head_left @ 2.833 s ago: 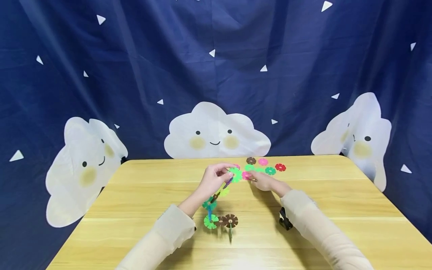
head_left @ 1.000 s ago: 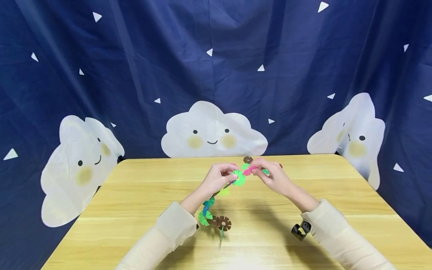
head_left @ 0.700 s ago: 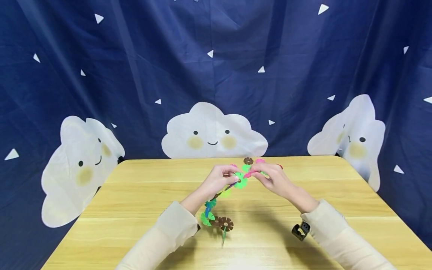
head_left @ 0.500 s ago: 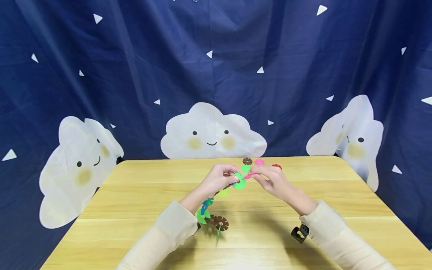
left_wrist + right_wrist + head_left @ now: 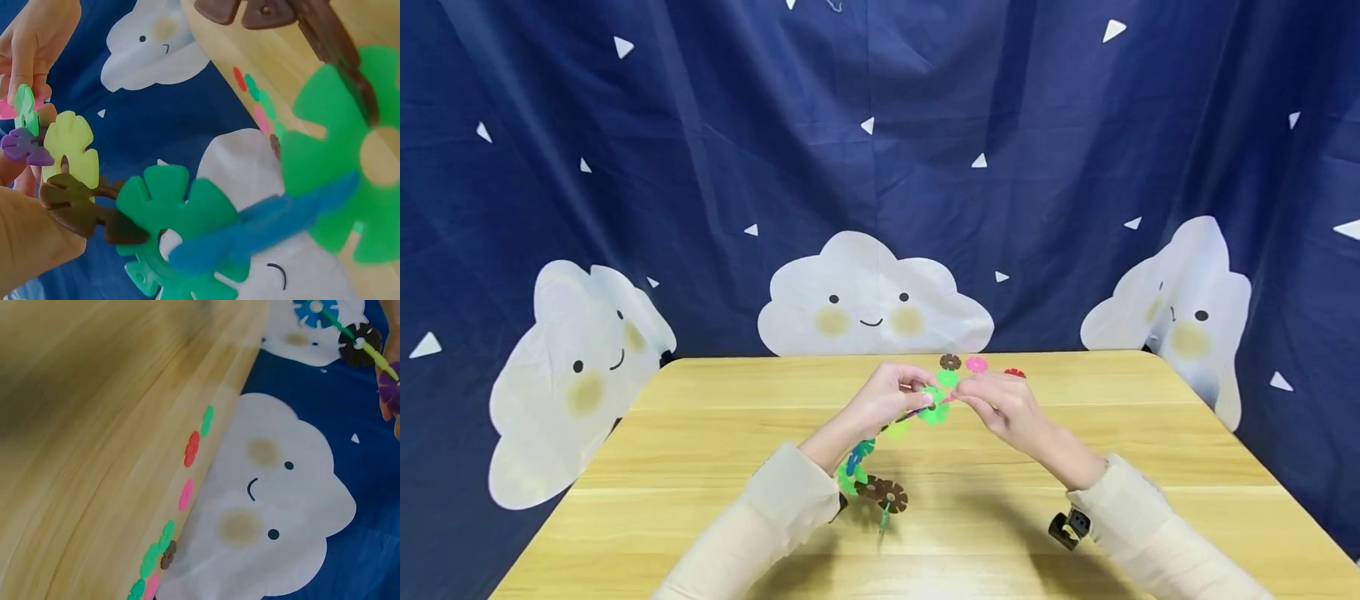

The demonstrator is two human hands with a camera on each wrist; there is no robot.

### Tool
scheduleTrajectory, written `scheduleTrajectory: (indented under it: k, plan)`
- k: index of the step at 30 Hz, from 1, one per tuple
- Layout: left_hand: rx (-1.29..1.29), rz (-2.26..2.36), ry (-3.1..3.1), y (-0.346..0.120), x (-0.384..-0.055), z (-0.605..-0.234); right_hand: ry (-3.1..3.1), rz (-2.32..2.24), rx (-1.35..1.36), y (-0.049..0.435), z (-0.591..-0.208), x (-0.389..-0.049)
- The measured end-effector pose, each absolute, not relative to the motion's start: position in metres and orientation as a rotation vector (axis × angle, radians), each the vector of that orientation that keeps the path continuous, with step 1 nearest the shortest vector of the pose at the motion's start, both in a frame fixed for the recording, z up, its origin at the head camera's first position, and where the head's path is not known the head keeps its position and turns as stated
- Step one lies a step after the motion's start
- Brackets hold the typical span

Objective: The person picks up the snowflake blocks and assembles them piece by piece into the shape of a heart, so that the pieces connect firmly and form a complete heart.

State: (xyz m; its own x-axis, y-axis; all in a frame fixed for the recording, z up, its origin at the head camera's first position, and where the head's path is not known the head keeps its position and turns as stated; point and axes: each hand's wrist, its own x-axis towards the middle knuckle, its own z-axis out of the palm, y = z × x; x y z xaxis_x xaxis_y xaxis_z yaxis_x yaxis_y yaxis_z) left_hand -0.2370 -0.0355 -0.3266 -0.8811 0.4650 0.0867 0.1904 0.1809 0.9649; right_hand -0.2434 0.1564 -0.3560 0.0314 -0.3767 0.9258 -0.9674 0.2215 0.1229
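Note:
My left hand [image 5: 891, 398] pinches a chain of slotted plastic discs near its upper end, by a light green disc [image 5: 934, 408] and a purple disc [image 5: 25, 147]. A pink disc [image 5: 950, 398], seen edge-on, is between the thumb and fingers of my right hand [image 5: 1009, 410]. It meets the light green disc's edge; whether it sits in a slot I cannot tell. Down from the left hand hang a yellow disc [image 5: 70, 147], a brown disc [image 5: 75, 206], a teal disc [image 5: 150, 212], a blue disc [image 5: 262, 225], a bright green disc [image 5: 331, 125] and more brown discs [image 5: 889, 495].
Loose discs lie at the wooden table's [image 5: 737, 450] back edge: a brown one [image 5: 951, 362], a pink one [image 5: 977, 365], a green one [image 5: 947, 379] and a red one [image 5: 1015, 372], partly behind the right hand. A dark blue cloud-print curtain [image 5: 1045, 208] hangs behind.
My right hand has lifted the pink disc and turned it edge-on, then moved it left and slightly down against the light green disc. The left hand keeps its hold; the chain's lower end has swung slightly left.

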Motion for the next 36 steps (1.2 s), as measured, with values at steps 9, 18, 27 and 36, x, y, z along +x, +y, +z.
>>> scheduleTrajectory:
  k: [9,18,27,36]
  plan:
    - [0.691,1.827,2.166,-0.029,-0.23,-0.315,-1.474,0.732,1.281,0.16,-0.348,-0.237]
    - [0.681,1.84,2.148,-0.027,-0.225,-0.316,-1.483,0.75,1.313,0.163,-0.348,-0.236]
    - [0.575,1.79,2.158,-0.028,-0.228,-0.314,-1.698,1.046,1.379,0.171,-0.345,-0.242]
    - [0.628,1.812,2.166,-0.021,-0.226,-0.315,-1.707,1.22,1.465,0.177,-0.336,-0.237]
